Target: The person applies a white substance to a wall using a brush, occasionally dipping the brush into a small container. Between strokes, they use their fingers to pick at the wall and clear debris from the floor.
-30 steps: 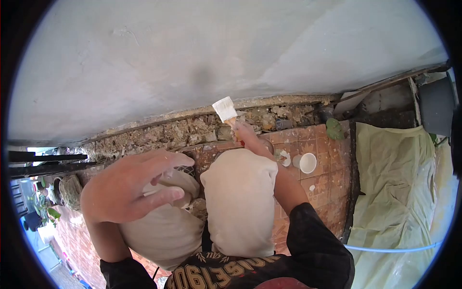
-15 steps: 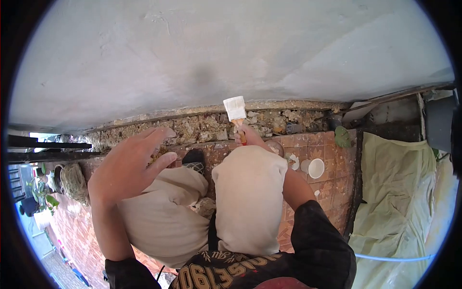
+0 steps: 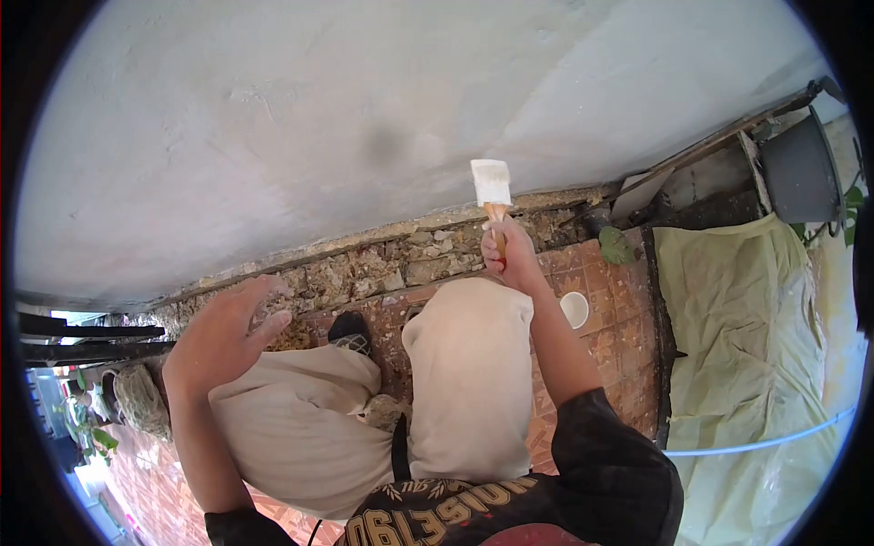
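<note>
My right hand (image 3: 512, 250) is wrapped round the wooden handle of a paintbrush (image 3: 492, 184). Its wide bristles are coated white and point up, overlapping the lower part of the pale wall (image 3: 364, 109) in this view. Out over my bent left leg hangs my left hand (image 3: 228, 332), fingers stretched and thumb apart, with nothing in it. A white cup (image 3: 574, 310) stands on the floor beside my right forearm, partly hidden by it.
Rough exposed stonework (image 3: 355, 272) runs along the wall's foot. Reddish tiles (image 3: 614, 318) cover the floor. To the right lie a greenish sheet (image 3: 737, 328) and a grey bucket (image 3: 801, 173). Dark bars (image 3: 91, 338) and a leaf (image 3: 616, 246) are near the wall.
My right hand has moved right and extended forward with the paintbrush, now showing more forearm. The view has tilted and shifted; my left hand stays spread.
</note>
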Tool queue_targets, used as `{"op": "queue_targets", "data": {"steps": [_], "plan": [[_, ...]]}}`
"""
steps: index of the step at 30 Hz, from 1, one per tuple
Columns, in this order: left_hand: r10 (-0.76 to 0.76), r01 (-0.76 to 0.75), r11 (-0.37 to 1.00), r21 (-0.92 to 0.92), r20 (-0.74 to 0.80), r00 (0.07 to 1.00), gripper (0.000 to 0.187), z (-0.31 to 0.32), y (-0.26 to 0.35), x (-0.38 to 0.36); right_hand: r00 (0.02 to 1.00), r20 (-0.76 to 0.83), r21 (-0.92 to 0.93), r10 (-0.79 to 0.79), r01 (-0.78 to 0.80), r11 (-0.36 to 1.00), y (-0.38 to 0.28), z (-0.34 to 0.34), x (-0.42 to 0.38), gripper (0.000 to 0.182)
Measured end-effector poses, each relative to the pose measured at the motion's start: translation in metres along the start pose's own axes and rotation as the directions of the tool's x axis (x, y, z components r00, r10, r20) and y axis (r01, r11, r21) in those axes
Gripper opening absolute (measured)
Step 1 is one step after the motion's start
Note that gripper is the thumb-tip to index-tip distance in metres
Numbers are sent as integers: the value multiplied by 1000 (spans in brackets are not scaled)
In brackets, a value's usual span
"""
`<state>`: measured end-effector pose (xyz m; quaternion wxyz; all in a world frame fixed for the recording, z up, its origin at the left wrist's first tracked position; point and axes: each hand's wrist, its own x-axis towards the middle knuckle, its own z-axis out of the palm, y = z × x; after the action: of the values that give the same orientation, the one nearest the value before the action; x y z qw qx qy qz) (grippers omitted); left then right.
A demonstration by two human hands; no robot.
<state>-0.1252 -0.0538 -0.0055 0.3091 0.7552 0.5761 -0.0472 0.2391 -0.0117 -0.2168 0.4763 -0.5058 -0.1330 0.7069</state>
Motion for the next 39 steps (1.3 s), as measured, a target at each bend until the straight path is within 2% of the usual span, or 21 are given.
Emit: {"op": "queue_targets", "data": {"steps": [2,6,8,9,12,14,15,18,20,21,23,27,29,30,32,35,39], "plan": [[-31,31,999,-18,-8,999,41,-1,-1,-1,997,76,-67,-28,33,997,-5,1,5,9],[5,-6,1000,-26,-69,998,42,-1,-6,-3,991,42,-21,-130,131,991,-16,14,-9,11],[-31,29,999,-33,-60,998,43,0,-10,-4,960,64,-106,-273,278,955,-20,19,-17,12],[-27,25,999,-25,-68,997,43,1,-10,-3,957,68,-100,-282,288,952,-24,22,-20,12],[-29,31,999,32,-45,999,42,2,-4,-3,935,128,-129,-331,347,929,-41,31,-37,13],[-33,31,999,41,52,998,42,1,5,0,905,173,-177,-389,417,891,-59,45,-48,14],[-28,26,999,42,49,998,42,1,6,1,903,172,-178,-394,422,889,-66,49,-49,14],[28,-29,998,48,20,999,41,8,4,1,890,204,-122,-408,437,891,-85,63,-50,15],[164,-152,983,104,-121,979,39,13,0,0,871,226,-106,-436,467,878,-98,75,-56,15],[164,-152,983,104,-119,979,39,13,0,1,872,224,-106,-435,466,879,-104,80,-57,15],[44,-42,998,43,-42,998,41,9,6,1,798,261,-133,-544,588,798,-110,89,-60,15],[169,-148,978,148,-141,975,40,13,0,2,811,270,-116,-519,563,818,-92,84,-40,14],[0,-6,996,93,57,998,45,2,14,3,836,261,-147,-482,528,836,-80,80,-34,13],[-5,0,996,92,57,998,45,4,11,4,837,265,-146,-479,525,838,-79,82,-32,13],[89,-83,984,158,-29,996,44,12,6,4,845,206,-112,-494,522,845,-74,80,-31,12],[15,-17,995,96,27,1000,42,7,13,7,821,214,-139,-529,562,815,-82,84,-31,13],[17,-18,996,85,9,1000,40,1,16,8,827,227,-146,-514,550,822,-79,77,-15,13]]}}
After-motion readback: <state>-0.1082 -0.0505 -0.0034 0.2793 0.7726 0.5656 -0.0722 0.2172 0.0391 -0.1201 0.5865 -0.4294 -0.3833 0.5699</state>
